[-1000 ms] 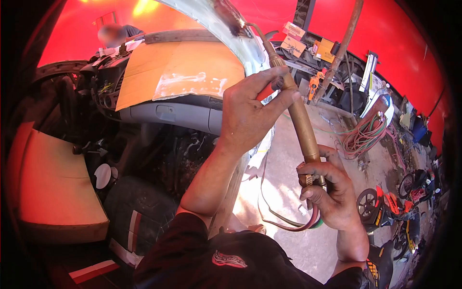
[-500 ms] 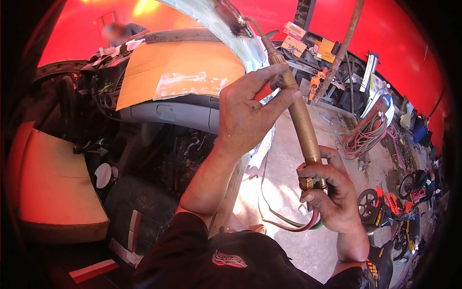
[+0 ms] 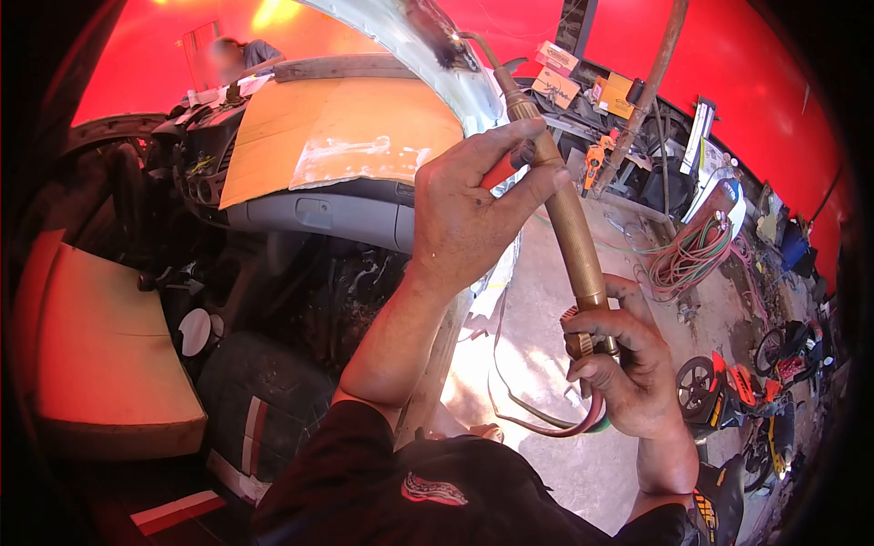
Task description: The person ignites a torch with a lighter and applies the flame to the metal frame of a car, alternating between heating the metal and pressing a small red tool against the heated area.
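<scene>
A brass gas welding torch [image 3: 575,238] slants up and left in front of me, its bent tip close to a bright spot on the scorched metal door frame [image 3: 452,77]. My left hand [image 3: 469,200] is closed near its front end, thumb lying over the barrel. In the same hand sits a red cylinder [image 3: 506,170] with a dark end. Lower down, my right hand [image 3: 633,355] wraps the torch's rear, fingers at the brass valve knob [image 3: 576,344]. Red and green hoses [image 3: 566,428] hang from that end.
Orange cardboard [image 3: 364,136] covers the dashboard above a grey glovebox [image 3: 314,214]. At left is a panel-like cushion [image 3: 109,346]. Coiled hoses [image 3: 683,264] lie on the concrete floor at right, near boxes [image 3: 555,82] and a motorbike [image 3: 719,387]. Another person [image 3: 241,59] is beyond the dashboard.
Both my hands and the torch hold the same position. The person beyond the dashboard has shifted slightly.
</scene>
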Motion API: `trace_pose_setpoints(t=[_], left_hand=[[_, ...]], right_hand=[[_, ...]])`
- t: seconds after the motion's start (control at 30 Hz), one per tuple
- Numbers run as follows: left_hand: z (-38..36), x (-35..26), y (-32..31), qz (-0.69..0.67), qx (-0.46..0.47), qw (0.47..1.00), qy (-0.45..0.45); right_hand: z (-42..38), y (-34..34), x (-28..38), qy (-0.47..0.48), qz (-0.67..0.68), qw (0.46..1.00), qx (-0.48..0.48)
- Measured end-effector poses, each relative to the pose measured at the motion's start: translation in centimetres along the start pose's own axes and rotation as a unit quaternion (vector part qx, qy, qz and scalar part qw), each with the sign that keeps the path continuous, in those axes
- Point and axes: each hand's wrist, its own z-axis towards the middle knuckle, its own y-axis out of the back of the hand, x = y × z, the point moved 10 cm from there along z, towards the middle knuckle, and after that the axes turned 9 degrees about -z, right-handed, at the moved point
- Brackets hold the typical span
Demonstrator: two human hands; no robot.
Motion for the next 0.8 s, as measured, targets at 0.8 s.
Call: trace_pose_setpoints(t=[0.8], left_hand=[[-0.2, 1.1, -0.3, -0.001, 0.01, 1.0, 0.01]], right_hand=[[0.1, 0.1, -0.4, -0.004, 0.004, 1.0, -0.009]])
